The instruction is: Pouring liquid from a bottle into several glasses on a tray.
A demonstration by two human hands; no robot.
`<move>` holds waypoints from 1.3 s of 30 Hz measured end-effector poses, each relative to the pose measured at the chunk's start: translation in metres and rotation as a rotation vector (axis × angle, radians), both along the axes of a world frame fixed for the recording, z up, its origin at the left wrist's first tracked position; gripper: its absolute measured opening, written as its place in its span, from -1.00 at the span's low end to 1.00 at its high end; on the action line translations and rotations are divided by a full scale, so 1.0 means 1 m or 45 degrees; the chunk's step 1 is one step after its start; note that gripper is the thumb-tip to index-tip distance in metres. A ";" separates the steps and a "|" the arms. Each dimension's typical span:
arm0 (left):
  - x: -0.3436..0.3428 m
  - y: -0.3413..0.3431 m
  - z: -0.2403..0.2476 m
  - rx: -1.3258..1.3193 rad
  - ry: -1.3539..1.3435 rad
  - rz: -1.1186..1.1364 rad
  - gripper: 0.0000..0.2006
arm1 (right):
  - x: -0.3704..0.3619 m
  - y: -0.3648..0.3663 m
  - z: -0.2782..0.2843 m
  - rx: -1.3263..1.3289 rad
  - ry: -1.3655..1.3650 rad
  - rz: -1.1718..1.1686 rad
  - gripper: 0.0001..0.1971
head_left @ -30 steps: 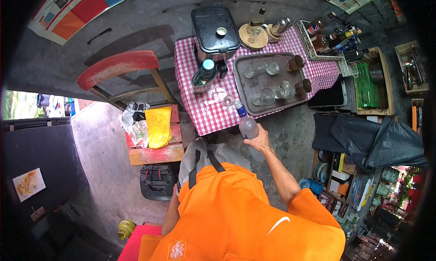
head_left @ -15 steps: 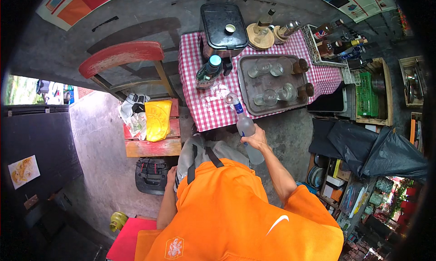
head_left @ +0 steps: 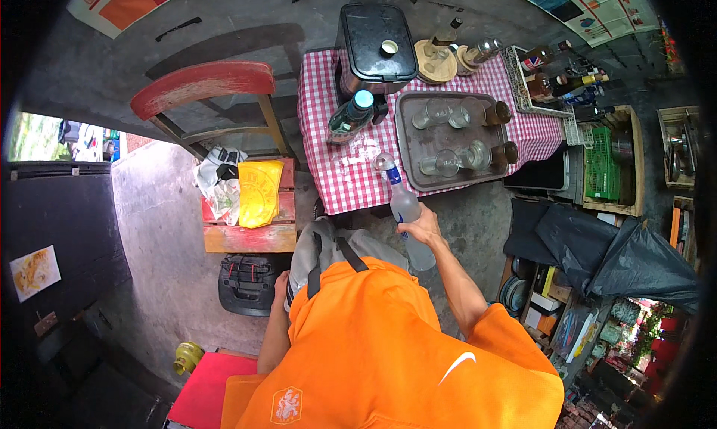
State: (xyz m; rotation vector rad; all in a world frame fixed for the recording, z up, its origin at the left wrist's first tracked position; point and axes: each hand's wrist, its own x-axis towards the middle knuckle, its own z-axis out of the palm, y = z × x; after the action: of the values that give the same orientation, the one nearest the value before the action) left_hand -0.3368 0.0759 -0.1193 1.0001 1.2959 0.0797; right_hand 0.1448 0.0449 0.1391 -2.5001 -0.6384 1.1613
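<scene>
My right hand (head_left: 423, 225) is wrapped round the body of a frosted clear bottle (head_left: 404, 205) with a blue band on its neck. The bottle is in front of my body, its neck pointing over the near edge of the table. A clear rounded piece (head_left: 385, 162) shows at the neck's end; whether it is a stopper or a small glass, I cannot tell. My left hand (head_left: 281, 283) hangs low beside my grey trousers, its fingers mostly hidden. Right of the bottle neck, a brown tray (head_left: 411, 149) bears several drinking glasses (head_left: 475, 154), some lying on their sides.
A red-checked tablecloth (head_left: 328, 176) covers the table. On it stand a dark bottle with a light-blue cap (head_left: 351, 117), a black lidded bin (head_left: 377, 44) and a white bottle crate (head_left: 519, 82). A red wooden chair (head_left: 250, 238) to the left holds yellow cloth (head_left: 259, 194).
The view has shifted slightly. My right hand keeps the same grip on the bottle, and my left hand stays low at my side.
</scene>
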 end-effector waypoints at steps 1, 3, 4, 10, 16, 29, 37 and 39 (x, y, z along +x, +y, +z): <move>0.011 0.006 0.011 -0.018 0.030 -0.018 -0.64 | 0.001 -0.002 -0.002 -0.005 -0.025 -0.013 -0.32; 0.011 0.008 0.018 -0.034 0.076 -0.029 -0.64 | 0.000 -0.002 -0.001 -0.010 -0.033 -0.019 -0.33; 0.004 0.005 0.010 -0.030 0.042 0.016 -0.64 | -0.001 0.001 0.002 -0.030 -0.028 -0.008 -0.34; 0.012 0.012 0.027 0.009 0.126 -0.035 -0.61 | -0.003 -0.001 0.002 -0.058 -0.002 -0.026 -0.34; 0.032 0.029 0.064 0.163 0.199 -0.234 -0.55 | -0.003 -0.001 0.006 -0.086 -0.007 -0.056 -0.34; 0.022 0.027 0.034 0.103 0.213 -0.111 -0.51 | -0.003 0.009 0.015 -0.137 0.011 -0.005 -0.35; 0.027 0.032 0.032 0.134 0.171 -0.166 -0.53 | 0.000 0.001 0.011 -0.134 0.019 -0.021 -0.31; 0.027 0.033 0.032 0.140 0.194 -0.188 -0.54 | 0.000 0.002 0.012 -0.105 0.012 -0.024 -0.35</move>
State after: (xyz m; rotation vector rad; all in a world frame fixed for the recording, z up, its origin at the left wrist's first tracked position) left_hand -0.3099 0.1084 -0.0872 1.2124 1.3627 -0.0397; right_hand 0.1443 0.0465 0.1511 -2.5617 -0.5740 1.2150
